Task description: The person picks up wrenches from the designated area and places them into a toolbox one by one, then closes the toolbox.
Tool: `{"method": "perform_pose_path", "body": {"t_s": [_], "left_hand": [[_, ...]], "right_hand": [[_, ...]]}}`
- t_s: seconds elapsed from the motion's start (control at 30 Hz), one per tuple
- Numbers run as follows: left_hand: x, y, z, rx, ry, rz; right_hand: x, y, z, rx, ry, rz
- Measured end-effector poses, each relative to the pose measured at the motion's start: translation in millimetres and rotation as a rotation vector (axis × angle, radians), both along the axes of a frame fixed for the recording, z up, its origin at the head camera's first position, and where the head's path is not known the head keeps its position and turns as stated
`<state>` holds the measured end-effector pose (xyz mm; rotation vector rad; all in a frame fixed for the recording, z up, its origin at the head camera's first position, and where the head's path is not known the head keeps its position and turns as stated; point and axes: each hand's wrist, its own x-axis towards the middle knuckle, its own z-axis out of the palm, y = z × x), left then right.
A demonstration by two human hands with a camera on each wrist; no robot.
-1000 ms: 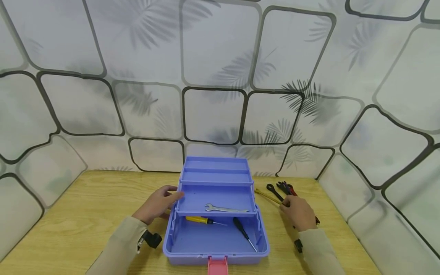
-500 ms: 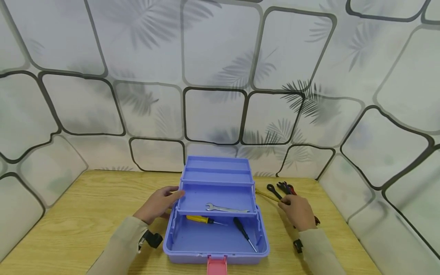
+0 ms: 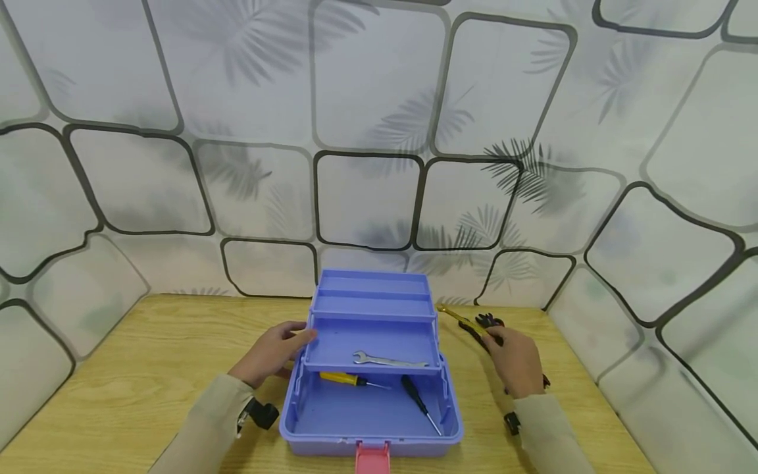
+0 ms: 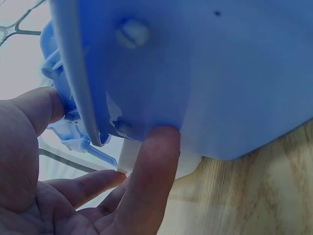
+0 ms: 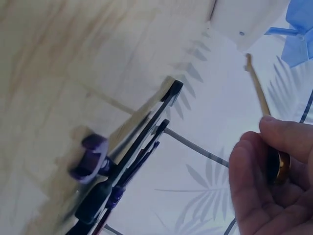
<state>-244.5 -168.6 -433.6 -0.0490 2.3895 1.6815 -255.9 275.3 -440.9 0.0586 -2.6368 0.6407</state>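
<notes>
Right hand (image 3: 514, 361) pinches gold tool (image 3: 463, 319), far end jutting ahead of the fingers. Dark tools (image 5: 119, 169) lie near those fingers; best lift clear, no snagging. Left hand (image 3: 274, 350) grips toolbox tray (image 3: 361, 334); light pressure should do.

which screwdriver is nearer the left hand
The yellow-handled screwdriver, at the left of the toolbox; the black-handled screwdriver lies farther right, away from the left hand.

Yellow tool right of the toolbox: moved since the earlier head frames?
Yes. The yellow tool has shifted upward in the head view: its tip, clearly short of the back edge of the table before, now almost meets it.
</notes>
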Motion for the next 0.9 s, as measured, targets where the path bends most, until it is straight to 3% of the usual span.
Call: {"method": "perform_pose_path", "body": {"t_s": [0.37, 0.7, 0.9], "left_hand": [[0.7, 0.3, 0.2, 0.0, 0.009, -0.001], [-0.3, -0.6, -0.8, 0.015, 0.007, -0.002], [-0.4, -0.6, -0.8, 0.018, 0.007, 0.0]], "right_hand": [[-5.2, 1.6, -5.7, 0.074, 0.193, 0.033], [-4.2, 0.4, -4.6, 0.118, 0.161, 0.022], [-5.5, 1.7, -6.1, 0.157, 0.223, 0.046]]}}
